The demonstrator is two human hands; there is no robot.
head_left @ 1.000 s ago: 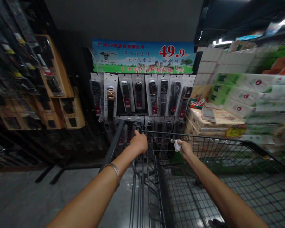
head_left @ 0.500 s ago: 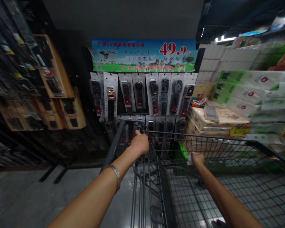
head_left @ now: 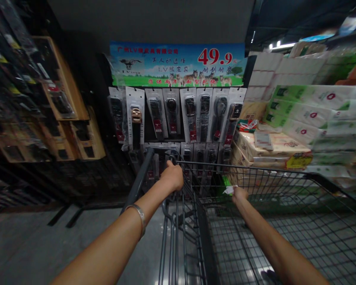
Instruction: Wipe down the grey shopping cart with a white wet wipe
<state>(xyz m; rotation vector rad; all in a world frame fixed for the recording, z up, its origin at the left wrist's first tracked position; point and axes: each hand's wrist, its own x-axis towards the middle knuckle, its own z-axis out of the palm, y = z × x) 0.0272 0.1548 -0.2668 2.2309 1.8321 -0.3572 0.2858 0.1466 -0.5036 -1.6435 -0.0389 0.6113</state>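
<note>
Left hand (head_left: 172,177): fingertips hidden where it closes on the near rail of the cart (head_left: 207,237). Right hand (head_left: 239,194) covers part of the white scrap (head_left: 230,190); paper or cloth, cannot tell. Lower row of belt packs (head_left: 199,155) partly hidden behind the cart's top edge. Patch (head_left: 264,140) on tan pack: pixelated, unreadable. Stacked packs (head_left: 329,97) run off right, blurred. Both forearms and the cart are cut by the bottom edge.

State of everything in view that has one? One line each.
Left hand: closed on shopping cart's frame
Right hand: closed, gripping white scrap
White scrap: crumpled, in right hand
Bracelet: worn on left wrist
Shopping cart: on floor, held by left hand
Packaged belts: hanging in rows
Sign: mounted above belts
White-green packs: sealed, stacked
</note>
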